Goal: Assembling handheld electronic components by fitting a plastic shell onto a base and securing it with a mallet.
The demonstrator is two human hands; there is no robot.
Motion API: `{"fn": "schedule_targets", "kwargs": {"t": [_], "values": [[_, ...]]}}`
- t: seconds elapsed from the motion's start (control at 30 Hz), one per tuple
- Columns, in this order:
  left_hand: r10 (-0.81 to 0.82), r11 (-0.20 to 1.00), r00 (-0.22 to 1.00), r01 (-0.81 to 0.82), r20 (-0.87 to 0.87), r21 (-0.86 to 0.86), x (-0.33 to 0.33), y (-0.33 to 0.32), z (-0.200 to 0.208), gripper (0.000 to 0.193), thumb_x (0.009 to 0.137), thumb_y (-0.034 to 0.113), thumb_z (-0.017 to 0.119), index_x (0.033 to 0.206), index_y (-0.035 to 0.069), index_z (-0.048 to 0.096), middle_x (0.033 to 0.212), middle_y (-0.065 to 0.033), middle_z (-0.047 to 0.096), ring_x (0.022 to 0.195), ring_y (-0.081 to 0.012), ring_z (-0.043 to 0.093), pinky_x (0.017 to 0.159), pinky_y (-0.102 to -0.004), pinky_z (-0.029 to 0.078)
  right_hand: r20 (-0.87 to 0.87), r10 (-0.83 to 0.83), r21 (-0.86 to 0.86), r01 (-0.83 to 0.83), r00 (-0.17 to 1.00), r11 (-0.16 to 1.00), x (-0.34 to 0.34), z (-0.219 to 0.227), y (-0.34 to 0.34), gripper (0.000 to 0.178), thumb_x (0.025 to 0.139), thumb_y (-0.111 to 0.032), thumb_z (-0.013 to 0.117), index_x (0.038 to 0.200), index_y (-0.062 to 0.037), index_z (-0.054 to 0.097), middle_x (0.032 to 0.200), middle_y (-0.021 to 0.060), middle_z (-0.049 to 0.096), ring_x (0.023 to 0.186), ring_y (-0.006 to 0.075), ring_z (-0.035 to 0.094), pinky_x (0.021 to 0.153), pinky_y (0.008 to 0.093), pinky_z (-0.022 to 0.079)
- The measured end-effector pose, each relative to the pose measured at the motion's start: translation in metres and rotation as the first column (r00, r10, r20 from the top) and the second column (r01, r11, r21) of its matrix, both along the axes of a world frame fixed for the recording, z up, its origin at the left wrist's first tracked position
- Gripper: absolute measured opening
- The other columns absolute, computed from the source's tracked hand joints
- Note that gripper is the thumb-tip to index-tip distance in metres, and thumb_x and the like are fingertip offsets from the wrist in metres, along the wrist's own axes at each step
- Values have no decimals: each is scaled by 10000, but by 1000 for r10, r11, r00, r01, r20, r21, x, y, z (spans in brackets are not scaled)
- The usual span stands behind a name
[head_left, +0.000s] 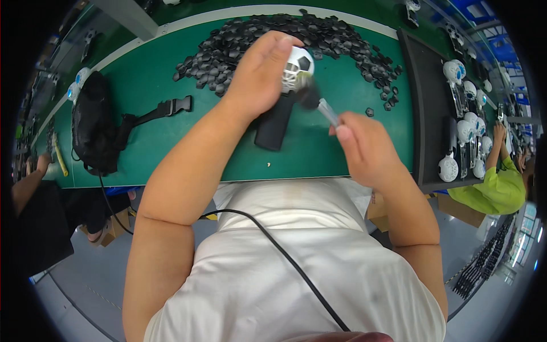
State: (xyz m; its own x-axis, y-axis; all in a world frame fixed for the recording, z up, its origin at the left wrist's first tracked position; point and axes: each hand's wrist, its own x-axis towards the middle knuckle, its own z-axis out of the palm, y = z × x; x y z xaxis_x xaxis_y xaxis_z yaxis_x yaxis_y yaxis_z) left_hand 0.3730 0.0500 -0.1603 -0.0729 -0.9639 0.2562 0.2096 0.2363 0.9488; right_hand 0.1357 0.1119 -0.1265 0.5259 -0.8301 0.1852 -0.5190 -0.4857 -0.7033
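Observation:
A white ball-headed handheld device (296, 60), patterned like a football with black patches, is in the grip of my left hand (259, 74). Its black handle (272, 125) slants down toward me over the green table. My right hand (367, 145) pinches a brush-like tool (326, 109) with a pale, clear-looking handle. The tool's dark head is smeared by motion and meets or overlaps the lower edge of the ball; whether it touches cannot be made out. Behind my left hand spreads a large pile of small black pentagon pieces (228, 54).
A black pouch (94, 125) with a strap and buckle lies on the left of the green table (216, 165). At the right, a black tray (419, 114) holds several white ball-headed devices (466, 130). A black cable (273, 242) crosses my shirt. Co-workers sit on both sides.

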Motion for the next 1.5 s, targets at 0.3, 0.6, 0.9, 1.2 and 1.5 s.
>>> {"fn": "schedule_targets", "kwargs": {"t": [0.3,0.6,0.9,1.2,1.5], "values": [[183,982,876,-185,446,-40,-1,3,0,495,898,247,799,1282,14,593,1101,-139,703,885,-207,694,837,-311,558,-315,-146,-313,42,938,949,-45,-19,-28,132,888,-121,733,984,-33,711,942,101,686,776,296,623,729,355,514],[180,982,794,-109,580,-155,-3,3,-8,718,715,171,912,1342,53,584,1165,-135,685,917,-207,673,834,-313,547,-467,-301,-429,84,832,899,-58,-29,-49,140,878,-92,754,976,5,726,908,80,699,770,235,649,713,317,516],[-20,1000,838,16,546,12,5,4,5,695,698,161,926,1303,57,601,1088,-110,716,897,-222,672,820,-333,549,114,-106,77,98,988,992,18,44,-62,51,940,-38,678,937,8,699,749,40,652,672,119,593,634,245,477],[-31,1000,794,28,607,14,6,9,13,520,830,206,829,1275,63,599,1081,-106,709,881,-208,651,802,-323,539,-130,130,260,-93,983,961,47,55,-104,70,949,-80,694,922,-19,674,773,33,637,658,113,536,616,247,446],[-69,997,867,46,493,59,15,5,1,412,921,229,732,1272,66,592,1087,-117,712,892,-221,659,809,-342,542,-539,165,-87,-250,826,964,12,41,-56,269,828,-252,807,907,-49,650,823,73,623,736,265,579,705,363,490]]}}
